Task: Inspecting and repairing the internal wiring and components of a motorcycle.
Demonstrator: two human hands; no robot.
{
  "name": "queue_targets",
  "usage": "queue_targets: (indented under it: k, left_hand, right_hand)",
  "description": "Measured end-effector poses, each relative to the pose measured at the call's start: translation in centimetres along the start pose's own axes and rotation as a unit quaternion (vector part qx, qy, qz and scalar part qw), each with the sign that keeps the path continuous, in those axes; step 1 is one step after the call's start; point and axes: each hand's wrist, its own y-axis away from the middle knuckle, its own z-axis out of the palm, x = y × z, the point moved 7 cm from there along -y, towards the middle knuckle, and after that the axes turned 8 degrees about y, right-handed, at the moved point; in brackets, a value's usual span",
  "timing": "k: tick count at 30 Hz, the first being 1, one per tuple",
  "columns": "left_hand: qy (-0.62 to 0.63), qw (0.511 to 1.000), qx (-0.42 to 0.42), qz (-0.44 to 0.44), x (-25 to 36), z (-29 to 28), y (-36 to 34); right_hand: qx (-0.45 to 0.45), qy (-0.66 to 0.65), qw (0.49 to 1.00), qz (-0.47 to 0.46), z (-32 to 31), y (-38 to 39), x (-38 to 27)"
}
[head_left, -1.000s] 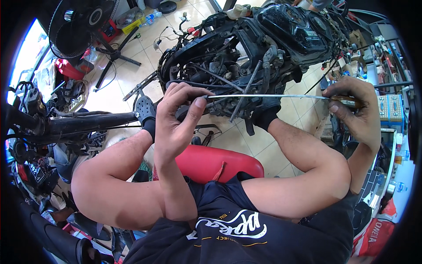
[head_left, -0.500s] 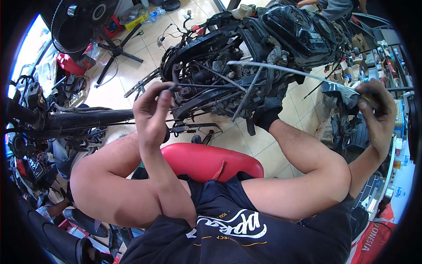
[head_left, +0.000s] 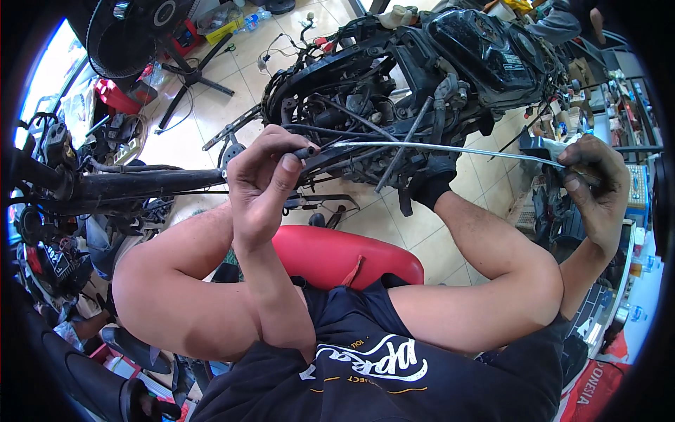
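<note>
Between the fingertips and thumb of my left hand (head_left: pixel 264 183) is pinched a short black tube-like piece (head_left: pixel 304 152). My right hand (head_left: pixel 594 179) is closed on one end of a long, thin silvery rod (head_left: pixel 450 147). The rod runs leftward across the gap, slightly bowed. Its far tip lies close to the black piece; whether they touch I cannot tell. Beyond both hands stands a stripped motorcycle (head_left: pixel 373 105) with bare frame, loose cables and a black fuel tank (head_left: pixel 474 56).
A red padded stool seat (head_left: pixel 344 257) lies between my legs. A floor fan (head_left: pixel 133 35) stands far left. Black motorcycle parts (head_left: pixel 140 186) crowd the left side. Cluttered shelves (head_left: pixel 626 98) line the right, and another person's arm (head_left: pixel 552 24) shows at the far right.
The rod's tip has dropped and moved left, toward the black piece. My left hand has shifted slightly right, and the black piece now points at the rod.
</note>
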Motion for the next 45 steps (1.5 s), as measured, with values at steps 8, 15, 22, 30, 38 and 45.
queue_targets:
  k: [8,15,22,30,38,45]
  left_hand:
    - [-0.036,0.999,0.004,-0.028,0.3,0.9,-0.1]
    - [-0.036,0.999,0.007,-0.029,0.5,1.3,-0.2]
    - [-0.050,0.998,0.008,-0.029,0.7,1.6,-0.3]
    - [-0.051,0.998,0.006,-0.038,0.6,2.0,-0.2]
    - [-0.123,0.987,-0.055,-0.088,0.7,2.2,-0.3]
    - [-0.237,0.944,-0.158,-0.166,1.2,3.9,-0.1]
  right_hand:
    - [-0.015,-0.004,1.000,0.016,0.2,-0.1,0.9]
    - [-0.024,-0.016,1.000,0.013,0.1,0.1,0.8]
    - [-0.018,-0.026,0.999,0.014,0.3,-0.2,0.6]
    - [-0.030,-0.038,0.999,-0.002,0.7,-0.2,0.4]
    - [-0.075,-0.032,0.995,0.050,1.1,0.8,1.4]
    - [-0.142,-0.012,0.990,0.007,1.4,-0.3,-0.6]
